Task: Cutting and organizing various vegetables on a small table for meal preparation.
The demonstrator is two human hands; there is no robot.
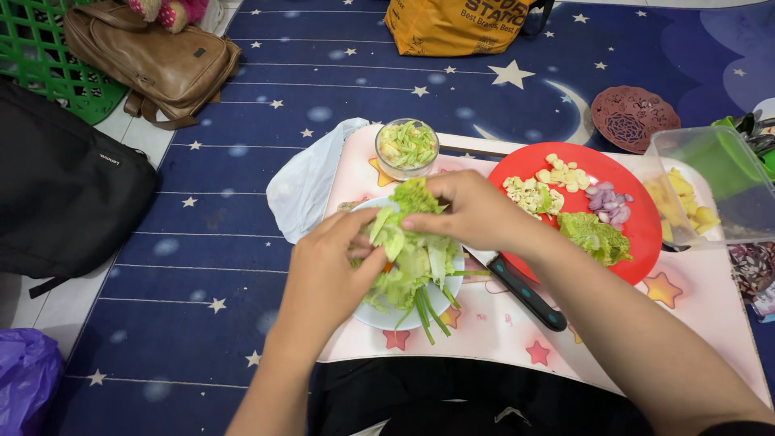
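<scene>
Star-patterned blue carpet surrounds the pink tray table (710, 323), where both the left hand (327, 270) and right hand (472, 211) pinch leafy greens (412, 258) heaped over the white plate (379, 313); working best means gathering leaves centrally, left of the knife (525, 295).

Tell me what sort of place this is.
Probably a home floor used for food prep: a low pink table on a star-patterned blue rug, with a brown handbag and black backpack lying nearby.
</scene>
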